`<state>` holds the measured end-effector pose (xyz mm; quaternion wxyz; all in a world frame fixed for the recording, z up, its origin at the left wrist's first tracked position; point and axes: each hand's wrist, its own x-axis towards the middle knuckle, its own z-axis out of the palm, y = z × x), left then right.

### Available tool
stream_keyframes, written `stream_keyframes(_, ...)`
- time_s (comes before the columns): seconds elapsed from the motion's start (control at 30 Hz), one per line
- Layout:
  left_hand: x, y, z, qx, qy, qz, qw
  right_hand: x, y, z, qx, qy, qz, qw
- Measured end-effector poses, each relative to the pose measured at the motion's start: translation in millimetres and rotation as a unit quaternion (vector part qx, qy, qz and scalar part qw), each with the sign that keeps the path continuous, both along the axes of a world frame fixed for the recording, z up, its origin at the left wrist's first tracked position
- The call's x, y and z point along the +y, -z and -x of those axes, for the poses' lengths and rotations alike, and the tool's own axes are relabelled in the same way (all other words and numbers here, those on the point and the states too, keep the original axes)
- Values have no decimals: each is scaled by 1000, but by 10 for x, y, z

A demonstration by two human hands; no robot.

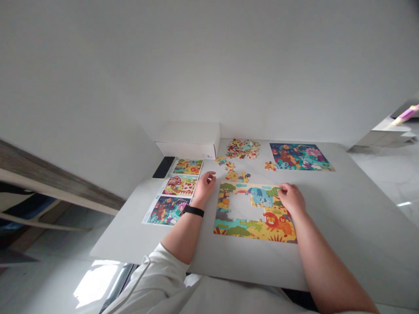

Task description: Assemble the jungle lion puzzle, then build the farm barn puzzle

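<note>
The partly assembled jigsaw puzzle (240, 231) lies flat near the middle of the near edge of the surface (347, 218); its border is joined around an opening that sits left of centre. The right hand (292, 198) rests at the puzzle's far right corner, thumb and forefinger drawn together at the border; whether they pinch a piece cannot be told. The left hand (206, 185), with a black band (194, 211) at the wrist, is half curled between the puzzle and the printed sheet (168, 211); whether it holds anything cannot be told. The sheet, bearing three pictures in a column, lies toward the left edge, with a black phone (163, 167) beside its far end. A white box (186, 141) occupies the far left corner. A pile of puzzle pieces (242, 148) is located at the far edge, and loose pieces (232, 175) lie between pile and puzzle. A dark, multicoloured picture (299, 157) lies toward the far right corner, with a single piece (269, 165) at its left side.
</note>
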<state>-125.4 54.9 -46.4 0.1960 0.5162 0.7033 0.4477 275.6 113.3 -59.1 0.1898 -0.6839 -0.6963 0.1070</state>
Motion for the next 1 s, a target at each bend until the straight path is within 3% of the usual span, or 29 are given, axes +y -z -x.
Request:
stream_keyframes(0.27,62,27,-4,5,-10,42,999,-1,-60,30,-1,6,27,1000)
stream_keyframes(0.47,531,-170,39,151,-18,73,986,-9,-89,49,7,3,24,1000)
stream_keyframes(0.63,927,-306,51,227,-26,175,957,-18,-129,56,7,-2,33,999)
stream_keyframes(1.0,1164,-351,124,282,24,203,937,55,-77,5,26,-10,68,997)
